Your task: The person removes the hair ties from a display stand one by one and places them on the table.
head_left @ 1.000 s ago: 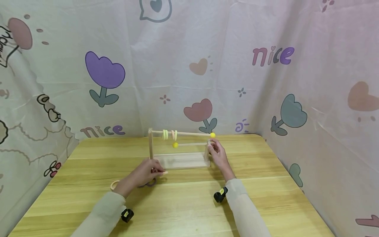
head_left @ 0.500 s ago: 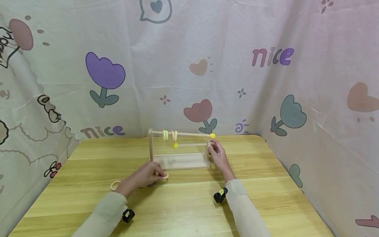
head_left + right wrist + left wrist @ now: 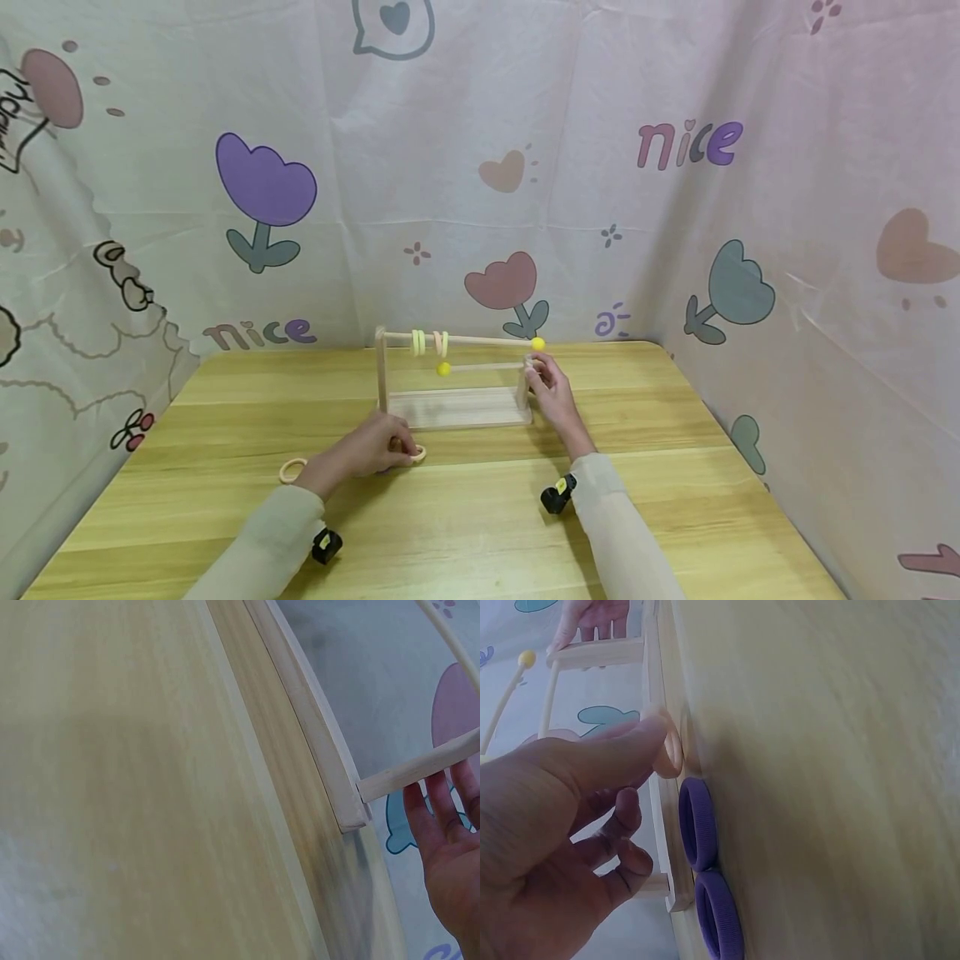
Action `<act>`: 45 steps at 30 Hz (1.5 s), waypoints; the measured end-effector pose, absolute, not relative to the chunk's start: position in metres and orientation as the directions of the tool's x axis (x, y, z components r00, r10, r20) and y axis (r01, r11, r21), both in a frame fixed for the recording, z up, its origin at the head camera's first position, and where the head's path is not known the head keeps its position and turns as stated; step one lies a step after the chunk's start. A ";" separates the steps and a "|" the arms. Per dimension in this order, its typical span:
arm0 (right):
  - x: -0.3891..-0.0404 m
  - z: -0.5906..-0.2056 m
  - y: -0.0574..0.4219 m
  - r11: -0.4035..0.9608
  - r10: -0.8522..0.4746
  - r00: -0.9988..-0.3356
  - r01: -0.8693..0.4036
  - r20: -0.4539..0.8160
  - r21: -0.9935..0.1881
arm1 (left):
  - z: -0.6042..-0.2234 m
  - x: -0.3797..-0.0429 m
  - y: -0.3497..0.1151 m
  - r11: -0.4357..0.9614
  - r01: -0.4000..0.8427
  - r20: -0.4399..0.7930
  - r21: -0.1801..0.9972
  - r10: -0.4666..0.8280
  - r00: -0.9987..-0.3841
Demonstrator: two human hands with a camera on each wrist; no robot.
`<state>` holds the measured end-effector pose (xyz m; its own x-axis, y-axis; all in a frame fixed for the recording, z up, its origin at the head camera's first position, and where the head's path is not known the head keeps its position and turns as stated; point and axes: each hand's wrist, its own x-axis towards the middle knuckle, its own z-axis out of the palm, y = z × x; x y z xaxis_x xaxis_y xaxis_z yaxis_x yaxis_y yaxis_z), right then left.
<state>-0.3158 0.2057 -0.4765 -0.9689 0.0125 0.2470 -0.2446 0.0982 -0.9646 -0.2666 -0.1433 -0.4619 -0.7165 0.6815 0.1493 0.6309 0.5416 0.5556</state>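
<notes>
Rings are what we have in hand here: our left hand (image 3: 378,442) pinches a pale orange ring (image 3: 676,754) between thumb and fingers, tilted close to the tabletop (image 3: 480,517), in front of the wooden rack (image 3: 457,408). We cannot tell whether its lower edge touches the wood. Our right hand (image 3: 553,390) is closed about the rack's short post (image 3: 523,392), thumb and fingers on it.

The pinch takes only the ring's edge, so we judge that a small slip of the thumb could let it drop or roll. Two purple bands (image 3: 705,817) lie touching each other just beside that hand; a low sweep of the loosely curled fingers might scatter them. Another pale ring (image 3: 282,472) rests near our wrist, where a sleeve could nudge it. A hard push from our right hand could shift or tip the rack, and a knock to the upper rod (image 3: 487,339) might send its hanging rings (image 3: 418,342) sliding toward the yellow ball (image 3: 538,343).
</notes>
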 end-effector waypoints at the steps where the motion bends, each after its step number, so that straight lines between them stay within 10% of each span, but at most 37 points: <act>1: -0.316 -0.477 0.205 0.105 0.015 -0.968 -0.247 0.250 -0.963 | -0.462 -0.266 -0.143 0.544 0.630 0.146 0.554 0.682 -0.717; 45: -0.298 -0.455 0.200 0.107 0.012 -0.967 -0.251 0.254 -0.962 | -0.463 -0.261 -0.145 0.552 0.629 0.106 0.548 0.700 -0.706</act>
<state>-0.2984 0.1996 -0.4552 -0.9672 0.0121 0.2538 -0.2511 0.1069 -0.9620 -0.2609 -0.1451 -0.4625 -0.7064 0.6999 0.1059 0.6287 0.5516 0.5481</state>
